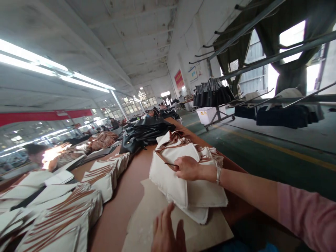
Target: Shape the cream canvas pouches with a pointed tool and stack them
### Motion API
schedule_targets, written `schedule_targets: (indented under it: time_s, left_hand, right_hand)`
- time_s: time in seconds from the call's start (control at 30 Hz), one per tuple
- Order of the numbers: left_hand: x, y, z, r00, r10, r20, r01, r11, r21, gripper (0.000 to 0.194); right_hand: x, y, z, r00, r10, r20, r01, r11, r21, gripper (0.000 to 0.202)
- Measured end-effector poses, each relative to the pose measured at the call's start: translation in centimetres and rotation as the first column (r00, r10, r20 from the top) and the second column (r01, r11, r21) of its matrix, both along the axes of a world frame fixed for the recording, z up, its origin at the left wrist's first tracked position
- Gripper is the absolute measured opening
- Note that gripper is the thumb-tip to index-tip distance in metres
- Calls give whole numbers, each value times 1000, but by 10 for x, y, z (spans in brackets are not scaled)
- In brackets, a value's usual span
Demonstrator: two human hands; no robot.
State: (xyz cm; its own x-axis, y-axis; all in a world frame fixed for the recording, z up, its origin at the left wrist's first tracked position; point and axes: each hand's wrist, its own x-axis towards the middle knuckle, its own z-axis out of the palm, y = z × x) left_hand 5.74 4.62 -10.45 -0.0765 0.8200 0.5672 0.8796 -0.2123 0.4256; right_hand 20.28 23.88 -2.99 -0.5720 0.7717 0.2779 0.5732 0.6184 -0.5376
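Observation:
My right hand (187, 168) reaches in over a pile of cream bag panels (172, 176) with brown edging. Its fingers are closed around a thin dark stick-like tool (170, 164), whose exact kind I cannot make out. The tool's end points left, over the brown trim of a panel. Nearer to me, my left hand (168, 229) is empty, its fingers spread, with the fingertips close to the lower edge of the pile. Under the panels lies a flat tan board (147, 217) on the brown tabletop (118, 196).
Rows of overlapping cream panels with brown trim (65, 213) cover the table's left side. A heap of black bags (144, 131) lies at its far end. Across a green floor to the right stands a metal rack (217, 112) hung with black bags (214, 94), beside a white bin (207, 114).

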Motion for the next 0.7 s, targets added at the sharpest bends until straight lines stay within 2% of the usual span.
schedule_targets:
  time_s: [0.07,0.17,0.27,0.37,0.47,0.53,0.6,0.7]
  left_hand:
    - [-6,31,13,994,68,-89,-63,996,61,46]
    - [-14,70,36,991,-37,-128,39,999,15,50]
    - [-20,89,52,970,-194,-145,178,977,-115,36]
    - [-25,89,59,968,-233,-95,213,960,-183,24]
    - [-27,81,57,985,-170,17,170,972,-164,25]
    - [-29,75,54,987,-133,94,145,979,-140,17]
    - [-36,67,52,980,-114,163,134,984,-117,8]
    - [-57,45,57,953,-66,297,88,994,-60,14]
  right_hand:
    - [-9,-17,0,995,49,-86,-54,997,-62,13]
    - [-17,-36,-9,973,63,-223,-106,977,-187,11]
    - [-14,-40,-18,946,38,-323,-148,934,-325,9]
    - [-9,-30,-19,922,25,-386,-212,867,-451,17]
    - [-15,-10,-17,871,-41,-490,-255,814,-521,29]
    - [-26,5,-19,821,-121,-558,-264,786,-559,42]
    - [-37,17,-28,788,-211,-579,-253,746,-616,61]
    - [-48,29,-50,760,-321,-565,-232,678,-697,77]
